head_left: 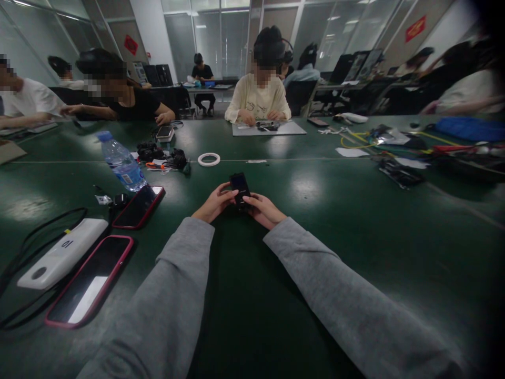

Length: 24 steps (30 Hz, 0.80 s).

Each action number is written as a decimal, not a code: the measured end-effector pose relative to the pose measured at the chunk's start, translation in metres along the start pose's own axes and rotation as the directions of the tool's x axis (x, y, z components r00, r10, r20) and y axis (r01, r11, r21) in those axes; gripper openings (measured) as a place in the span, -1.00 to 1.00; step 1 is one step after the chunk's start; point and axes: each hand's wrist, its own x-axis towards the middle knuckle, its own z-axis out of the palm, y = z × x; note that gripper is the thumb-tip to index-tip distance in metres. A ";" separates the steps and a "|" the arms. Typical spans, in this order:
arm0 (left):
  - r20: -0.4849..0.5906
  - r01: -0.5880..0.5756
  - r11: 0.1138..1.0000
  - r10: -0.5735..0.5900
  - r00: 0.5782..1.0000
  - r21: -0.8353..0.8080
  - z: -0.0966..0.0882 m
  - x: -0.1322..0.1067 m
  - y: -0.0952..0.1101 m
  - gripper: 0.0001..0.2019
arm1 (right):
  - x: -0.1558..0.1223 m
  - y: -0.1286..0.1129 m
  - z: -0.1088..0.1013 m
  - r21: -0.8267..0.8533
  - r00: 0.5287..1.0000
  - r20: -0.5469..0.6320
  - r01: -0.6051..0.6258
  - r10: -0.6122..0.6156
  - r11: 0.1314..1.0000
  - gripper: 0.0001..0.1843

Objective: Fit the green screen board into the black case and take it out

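Observation:
Between my two hands is a small black handheld device (pixel 239 185) with a dark screen on its upper part, tilted up a little over the green table. From its left side, my left hand (pixel 216 203) grips it with the thumb across the front. My right hand (pixel 265 208) holds the lower right side, its thumb resting on the front below the screen. The other fingers of both hands are mostly hidden behind the device. I cannot make out its exact kind.
Left of my arms lie a red-edged phone (pixel 139 207), a pink-cased phone (pixel 93 279) and a white power bank (pixel 65 253) with black cables. A tilted water bottle (pixel 122 160) and a white ring (pixel 209 159) are farther back. Cables and bags (pixel 398 145) cover the right. A person (pixel 258 100) sits opposite.

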 end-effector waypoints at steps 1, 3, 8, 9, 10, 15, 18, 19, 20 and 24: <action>0.000 0.000 1.000 0.000 1.000 0.000 0.000 0.000 0.000 -0.48 | 0.000 0.001 0.000 -0.010 1.000 -0.009 0.010 -0.010 1.000 -0.50; 0.002 0.002 1.000 -0.002 1.000 -0.001 0.000 0.000 0.001 -0.49 | 0.001 0.002 0.002 -0.036 0.999 -0.036 0.037 -0.039 0.999 -0.49; -0.002 -0.003 1.000 0.003 1.000 0.002 -0.002 -0.001 0.001 -0.50 | 0.000 0.005 0.008 -0.099 0.992 -0.081 0.085 -0.093 0.991 -0.48; -0.004 -0.005 1.000 0.005 1.000 0.000 -0.002 -0.002 0.001 -0.50 | -0.001 0.006 0.010 -0.109 0.992 -0.085 0.087 -0.096 0.990 -0.48; -0.006 -0.009 1.000 0.009 1.000 -0.001 -0.003 -0.002 0.001 -0.50 | -0.001 0.006 0.011 -0.121 0.992 -0.086 0.086 -0.097 0.989 -0.48; 0.014 -0.028 1.000 0.028 1.000 -0.012 -0.005 -0.001 -0.001 -0.47 | -0.002 0.006 0.011 -0.167 0.993 -0.070 0.085 -0.098 0.982 -0.47; 0.023 -0.028 1.000 0.028 0.999 -0.013 -0.006 0.000 -0.002 -0.46 | -0.001 0.006 0.008 -0.171 0.993 -0.055 0.090 -0.101 0.981 -0.47; 0.022 -0.028 1.000 0.028 0.999 -0.012 -0.006 0.000 -0.002 -0.45 | -0.001 0.006 0.008 -0.174 0.993 -0.052 0.092 -0.102 0.981 -0.47; 0.020 -0.030 0.999 0.030 0.999 -0.012 -0.006 0.001 -0.002 -0.45 | -0.001 0.006 0.007 -0.177 0.993 -0.050 0.093 -0.103 0.980 -0.47; 0.020 -0.025 1.000 0.026 0.999 -0.010 -0.006 0.001 -0.002 -0.44 | -0.001 0.006 0.007 -0.181 0.994 -0.046 0.091 -0.101 0.979 -0.46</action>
